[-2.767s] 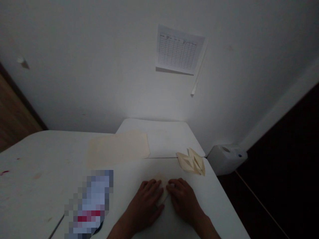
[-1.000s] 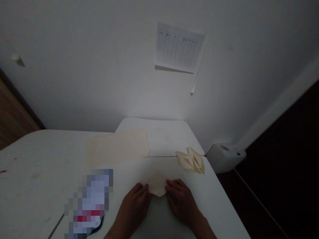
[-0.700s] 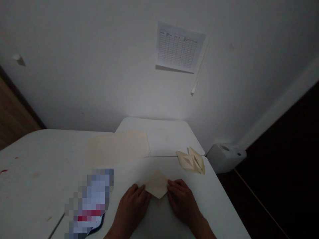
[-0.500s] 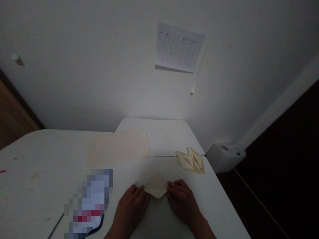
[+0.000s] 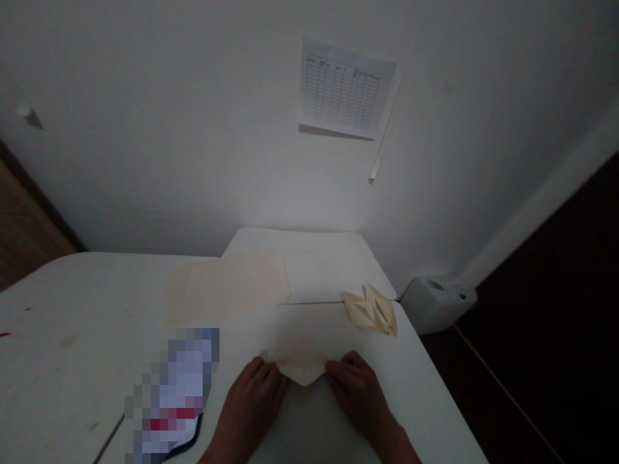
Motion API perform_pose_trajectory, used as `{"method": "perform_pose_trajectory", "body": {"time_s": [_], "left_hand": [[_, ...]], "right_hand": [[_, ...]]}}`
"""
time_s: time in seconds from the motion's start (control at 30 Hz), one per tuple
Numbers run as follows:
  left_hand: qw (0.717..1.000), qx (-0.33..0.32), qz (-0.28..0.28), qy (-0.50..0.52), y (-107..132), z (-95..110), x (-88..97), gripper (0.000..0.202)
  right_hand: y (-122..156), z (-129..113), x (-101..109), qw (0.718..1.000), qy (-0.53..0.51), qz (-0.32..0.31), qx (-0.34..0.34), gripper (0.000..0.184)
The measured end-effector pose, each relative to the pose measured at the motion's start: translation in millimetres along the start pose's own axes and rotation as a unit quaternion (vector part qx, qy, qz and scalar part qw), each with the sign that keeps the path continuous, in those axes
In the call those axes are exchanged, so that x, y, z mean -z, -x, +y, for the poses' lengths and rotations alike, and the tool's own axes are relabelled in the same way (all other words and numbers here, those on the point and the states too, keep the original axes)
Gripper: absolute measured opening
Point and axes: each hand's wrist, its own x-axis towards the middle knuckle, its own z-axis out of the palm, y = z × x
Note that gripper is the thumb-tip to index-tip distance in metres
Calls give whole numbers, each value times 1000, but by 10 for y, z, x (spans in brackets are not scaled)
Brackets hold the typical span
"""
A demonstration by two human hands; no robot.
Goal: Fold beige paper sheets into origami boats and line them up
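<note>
Folded paper (image 5: 304, 364): pale, roughly diamond-shaped, spanning the gap between two bare hands at the near part of a white table (image 5: 300, 432); flat on the surface or slightly raised, cannot tell.
Left hand (image 5: 254, 396): pinching the left corner, fingers curled and bunched together; thumb's exact place lost in dim light.
Right hand (image 5: 358, 390): pinching the opposite corner in near mirror image, fingers likewise drawn together.
Both corners: probably best held with light, equal tension; too hard a pull likely to skew or tear.
Near point: best centred between the hands, edges matched before any firm pressing.
Creased cream paper (image 5: 360, 314): beyond the right hand, across the table's seam; one piece or several, cannot tell.
Cream sheet (image 5: 227, 287): flat, well beyond the left hand.
Pixelated object (image 5: 181, 386): left of the left hand, identity masked.
White container (image 5: 430, 306): just off the table's right side.
Wall (image 5: 169, 129): hung with a printed chart (image 5: 343, 90).
</note>
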Motion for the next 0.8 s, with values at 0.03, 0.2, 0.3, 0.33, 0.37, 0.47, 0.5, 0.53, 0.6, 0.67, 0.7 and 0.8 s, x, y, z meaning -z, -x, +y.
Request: {"method": "perform_pose_trajectory", "body": {"time_s": [0.03, 0.2, 0.3, 0.33, 0.37, 0.47, 0.5, 0.53, 0.6, 0.67, 0.7, 0.8], "left_hand": [[1000, 0, 0, 2, -2, -2, 5, 22], [993, 32, 46, 108, -3, -21, -50, 22], [981, 46, 46, 183, 0, -50, -92, 24], [979, 50, 42, 194, -1, -59, -93, 23], [977, 53, 37, 202, -4, -66, -85, 22], [975, 61, 26, 212, -20, -72, -33, 21], [975, 63, 22, 214, -25, -71, -14, 21], [974, 67, 18, 216, -29, -69, 1, 21], [972, 77, 9, 222, -32, -66, 19, 21], [970, 88, -1, 227, -27, -70, 20, 21], [969, 93, -3, 229, -23, -73, 15, 21], [966, 106, 0, 238, -7, -84, -1, 20]], "right_hand": [[1, 1, 2, 1000, 3, 2, 1, 16], [-3, 5, 14, 1000, 2, -3, 13, 17], [-16, 1, 24, 1000, -11, -9, 5, 18], [-21, -2, 27, 1000, -15, -9, 2, 18], [-27, -5, 29, 1000, -18, -9, 0, 19], [-37, -11, 34, 1000, -25, -13, -4, 18], [-37, -13, 34, 1000, -27, -15, -5, 17], [-37, -14, 34, 999, -29, -17, -6, 17], [-34, -15, 32, 999, -30, -20, -7, 16], [-30, -13, 27, 1000, -25, -17, -8, 16], [-27, -11, 24, 1000, -22, -14, -8, 16], [-18, -1, 13, 1000, -13, -1, -10, 17]]}}
